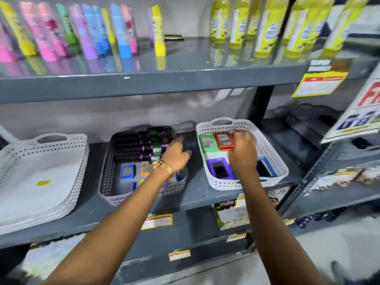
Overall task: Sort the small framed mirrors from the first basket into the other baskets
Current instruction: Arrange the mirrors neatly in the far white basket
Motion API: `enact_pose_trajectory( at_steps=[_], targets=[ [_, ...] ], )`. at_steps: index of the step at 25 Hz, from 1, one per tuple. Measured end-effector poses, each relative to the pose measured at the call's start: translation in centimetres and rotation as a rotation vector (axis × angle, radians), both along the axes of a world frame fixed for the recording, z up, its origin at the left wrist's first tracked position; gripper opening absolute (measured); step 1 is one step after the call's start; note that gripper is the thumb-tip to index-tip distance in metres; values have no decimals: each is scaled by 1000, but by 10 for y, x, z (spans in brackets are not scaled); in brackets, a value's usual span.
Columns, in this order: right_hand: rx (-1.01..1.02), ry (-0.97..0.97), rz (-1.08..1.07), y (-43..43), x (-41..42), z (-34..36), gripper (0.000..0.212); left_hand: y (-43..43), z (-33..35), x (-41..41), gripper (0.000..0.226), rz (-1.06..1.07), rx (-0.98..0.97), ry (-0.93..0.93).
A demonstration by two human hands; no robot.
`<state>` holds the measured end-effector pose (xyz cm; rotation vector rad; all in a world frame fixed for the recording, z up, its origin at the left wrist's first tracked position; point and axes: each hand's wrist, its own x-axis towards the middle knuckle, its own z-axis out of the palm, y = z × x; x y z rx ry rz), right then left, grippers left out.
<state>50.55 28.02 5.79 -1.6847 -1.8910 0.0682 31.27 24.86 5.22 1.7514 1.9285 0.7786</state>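
Three perforated baskets stand on the grey shelf. The middle basket holds blue, orange and other small framed mirrors plus dark packs at its back. The right white basket holds a green mirror, a purple mirror and a blue mirror. My right hand hovers over this basket, fingers pinching a red framed mirror above the green one. My left hand, with a gold bracelet, rests over the middle basket's right edge, fingers loosely curled, holding nothing visible. The left white basket looks empty.
The upper shelf carries colourful boxed items on the left and yellow bottles on the right. Price tags and a sign hang at the right. A dark tray sits on the neighbouring rack. Packaged goods fill the lower shelf.
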Motion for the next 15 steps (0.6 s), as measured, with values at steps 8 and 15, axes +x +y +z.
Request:
enact_pose_trajectory(
  at_steps=[8,15],
  targets=[
    [-496,-214,159,27,93,-34,46,47,-34,90,61,-343,-191,489],
    [-853,-585,464,61,73,-11,83,61,-27,99,61,-468,-405,891]
  ],
)
